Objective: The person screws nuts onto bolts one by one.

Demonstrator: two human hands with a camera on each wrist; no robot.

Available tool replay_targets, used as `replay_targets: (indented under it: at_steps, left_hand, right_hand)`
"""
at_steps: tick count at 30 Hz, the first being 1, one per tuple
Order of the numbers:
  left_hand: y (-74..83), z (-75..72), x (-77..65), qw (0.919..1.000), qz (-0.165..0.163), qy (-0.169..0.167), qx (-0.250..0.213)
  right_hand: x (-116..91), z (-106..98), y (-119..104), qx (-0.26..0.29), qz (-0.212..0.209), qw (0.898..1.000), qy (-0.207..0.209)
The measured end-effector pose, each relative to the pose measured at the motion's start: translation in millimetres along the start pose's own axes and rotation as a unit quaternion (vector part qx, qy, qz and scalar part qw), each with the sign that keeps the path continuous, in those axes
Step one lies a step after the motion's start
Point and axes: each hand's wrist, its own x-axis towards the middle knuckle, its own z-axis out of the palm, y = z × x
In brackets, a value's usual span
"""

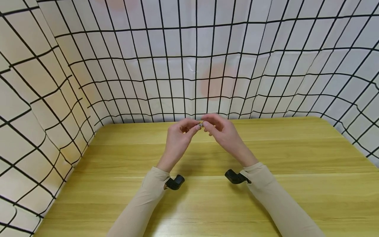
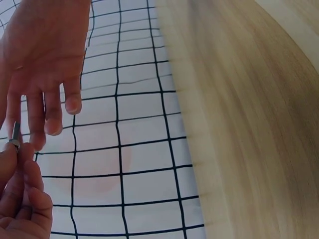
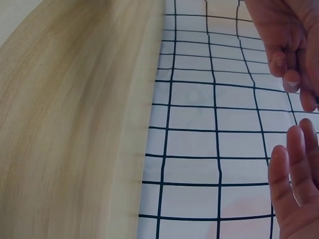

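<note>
My left hand (image 1: 179, 134) pinches a small grey metal bolt (image 2: 16, 132) between thumb and forefinger, above the table towards its back edge. A wider, nut-like collar sits at the fingertips, and the slim shank points up at the other hand in the left wrist view. Facing it, my right hand (image 1: 224, 132) has its thumb and forefinger around the bolt's free end in the head view. From the left wrist, the right fingers (image 2: 36, 114) look straight and spread behind the shank. The right wrist view catches both hands at its right side, the bolt mostly hidden.
A wood-grain table (image 1: 133, 154) spreads under both arms. Behind and at the sides hangs a white sheet (image 1: 165, 69) with black grid lines, meeting the table's back edge. Black wrist cameras stick out of the left sleeve (image 1: 155, 184) and the right sleeve (image 1: 260, 177).
</note>
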Motion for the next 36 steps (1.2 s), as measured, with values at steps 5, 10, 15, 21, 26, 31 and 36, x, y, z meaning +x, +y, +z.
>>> replay_targets:
  at_steps: [5, 10, 15, 21, 26, 31, 36]
  left_hand:
    - [1.2, -0.7, 1.3, 1.0000, -0.007, 0.001, -0.004]
    - [1.3, -0.6, 1.1, 1.0000, -0.008, 0.004, -0.002]
    - [0.5, -0.1, 1.0, 0.9999, -0.008, 0.002, -0.007]
    - [-0.1, -0.7, 1.1, 1.0000, -0.008, 0.002, -0.002]
    - [-0.7, -1.7, 1.4, 1.0000, -0.003, -0.004, -0.001]
    - [-0.5, -2.2, 1.5, 0.9999, -0.004, -0.010, -0.002]
    - [0.9, -1.7, 1.3, 0.9997, -0.016, -0.016, -0.007]
  right_hand:
    - [0.5, -0.4, -1.9, 0.012, -0.020, 1.000, 0.007]
    - [-1.0, 1.3, -4.7, -0.018, -0.038, 0.999, 0.015]
    - [-1.6, 2.2, -5.8, -0.034, -0.043, 0.998, 0.015]
    - [-0.2, 3.7, -2.8, -0.052, -0.022, 0.998, 0.018]
    - [0.6, 3.3, -2.1, -0.049, 0.005, 0.999, 0.016]
    - [0.2, 1.5, -2.5, -0.026, 0.015, 1.000, 0.002]
    - [0.5, 0.6, -2.9, -0.017, 0.010, 1.000, -0.003]
